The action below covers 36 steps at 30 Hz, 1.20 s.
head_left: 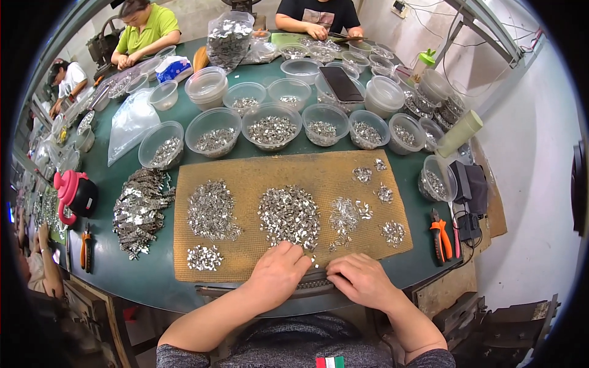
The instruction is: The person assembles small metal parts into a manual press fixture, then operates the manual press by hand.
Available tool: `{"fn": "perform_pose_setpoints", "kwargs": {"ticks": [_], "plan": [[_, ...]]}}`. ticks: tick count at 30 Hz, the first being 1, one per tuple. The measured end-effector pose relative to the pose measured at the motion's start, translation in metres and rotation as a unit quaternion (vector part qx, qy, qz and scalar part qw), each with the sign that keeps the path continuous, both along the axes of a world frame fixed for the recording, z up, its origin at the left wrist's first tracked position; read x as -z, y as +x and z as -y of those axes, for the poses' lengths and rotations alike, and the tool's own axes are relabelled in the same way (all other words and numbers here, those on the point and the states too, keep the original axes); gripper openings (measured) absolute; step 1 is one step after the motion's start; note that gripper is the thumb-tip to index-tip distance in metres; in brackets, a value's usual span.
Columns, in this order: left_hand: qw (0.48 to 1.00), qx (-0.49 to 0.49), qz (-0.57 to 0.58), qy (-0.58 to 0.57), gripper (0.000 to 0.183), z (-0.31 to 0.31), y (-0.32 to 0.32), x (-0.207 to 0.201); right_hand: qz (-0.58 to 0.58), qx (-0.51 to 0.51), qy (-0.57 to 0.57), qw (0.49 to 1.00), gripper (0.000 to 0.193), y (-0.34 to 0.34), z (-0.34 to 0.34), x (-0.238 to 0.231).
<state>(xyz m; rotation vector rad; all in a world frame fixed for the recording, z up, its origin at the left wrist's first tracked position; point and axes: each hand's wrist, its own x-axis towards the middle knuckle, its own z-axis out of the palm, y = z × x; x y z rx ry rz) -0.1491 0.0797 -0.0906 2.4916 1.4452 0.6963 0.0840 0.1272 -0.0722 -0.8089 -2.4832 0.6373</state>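
Both hands low in the frame, at the near edge of the woven tan mat. Left hand palm down, fingers together and curled at the foot of the middle heap of small metal clips, fingertips touching its nearest pieces. Right hand just beside it, fingers bunched and pinched toward a dark narrow strip along the table's near rim; possibly clamped on a single clip, but too small to tell.

Risks, as a judgement:
- Loose clips right at the mat's near edge, between the two hands; a careless sweep of the left hand could push some off the rim and into the lap.
- Middle heap close to the thinner scatter on its right; a broad drag could mix the two lots.
- Small group of clips at lower left of the mat also near the edge, open to a forearm brushing it.
- Sharp-looking stamped edges under bare fingertips; pressing hard could nick skin.

Row of clear plastic bowls across the upper middle, well apart from the hands. Orange-handled pliers at right, untouched.
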Motion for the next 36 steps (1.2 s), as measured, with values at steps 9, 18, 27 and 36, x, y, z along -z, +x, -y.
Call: {"fn": "perform_pose_setpoints", "kwargs": {"ticks": [9,18,27,36], "plan": [[0.999,-0.033,0.042,0.001,0.011,0.006,0.0,-0.004,0.031,-0.035,0.008,0.999,0.008,0.004,0.006,0.0],[0.978,-0.095,0.171,-0.07,0.013,0.032,-0.015,-0.006,0.073,0.03,0.065,0.995,0.01,-0.021,0.001,0.01],[0.974,-0.094,0.187,-0.083,0.014,0.04,-0.023,-0.003,0.047,-0.011,0.032,0.998,0.013,-0.017,-0.003,0.007],[0.968,-0.105,0.211,-0.085,0.011,0.038,-0.02,-0.001,0.015,-0.036,0.043,0.998,0.018,-0.009,0.011,0.006]]}}
